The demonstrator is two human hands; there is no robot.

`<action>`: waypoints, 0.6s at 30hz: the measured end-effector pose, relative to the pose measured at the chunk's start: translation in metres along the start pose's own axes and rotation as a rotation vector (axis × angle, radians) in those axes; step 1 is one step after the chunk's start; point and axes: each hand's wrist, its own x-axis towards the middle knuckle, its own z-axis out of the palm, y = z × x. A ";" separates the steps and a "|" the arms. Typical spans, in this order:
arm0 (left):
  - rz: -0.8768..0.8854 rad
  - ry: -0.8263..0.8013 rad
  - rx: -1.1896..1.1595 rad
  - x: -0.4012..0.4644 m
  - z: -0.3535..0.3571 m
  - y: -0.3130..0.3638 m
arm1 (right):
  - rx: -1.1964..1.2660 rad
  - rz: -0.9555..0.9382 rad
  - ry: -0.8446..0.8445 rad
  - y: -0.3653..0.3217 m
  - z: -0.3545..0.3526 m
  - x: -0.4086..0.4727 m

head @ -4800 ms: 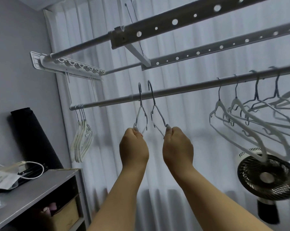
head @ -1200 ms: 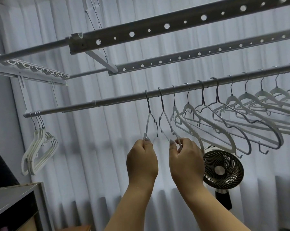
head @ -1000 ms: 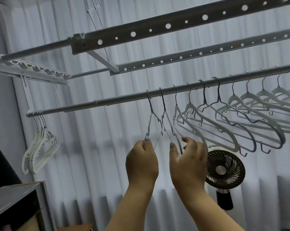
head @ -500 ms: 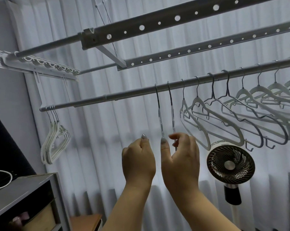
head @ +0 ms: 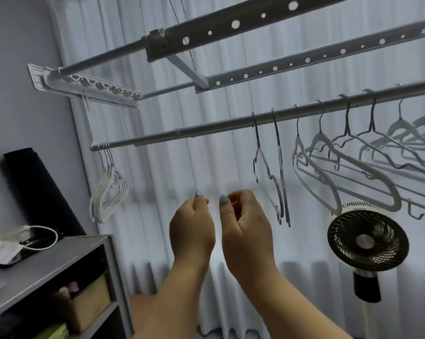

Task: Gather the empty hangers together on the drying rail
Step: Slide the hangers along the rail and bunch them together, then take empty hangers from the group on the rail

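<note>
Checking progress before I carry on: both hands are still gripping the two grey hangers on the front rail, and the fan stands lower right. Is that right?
Not quite. In the head view the left hand and right hand hold nothing; the two grey hangers hang free on the front rail. The fan is lower right.

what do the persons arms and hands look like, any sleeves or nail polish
Both forearms are bare, with no sleeves, watch or rings in view. The left hand and right hand have longish rounded nails in a pale grey polish.

Three rails (head: 213,129), one fan (head: 367,241)
</note>
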 end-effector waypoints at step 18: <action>-0.104 0.162 0.020 0.007 -0.003 0.000 | 0.170 0.156 -0.239 0.023 0.006 0.030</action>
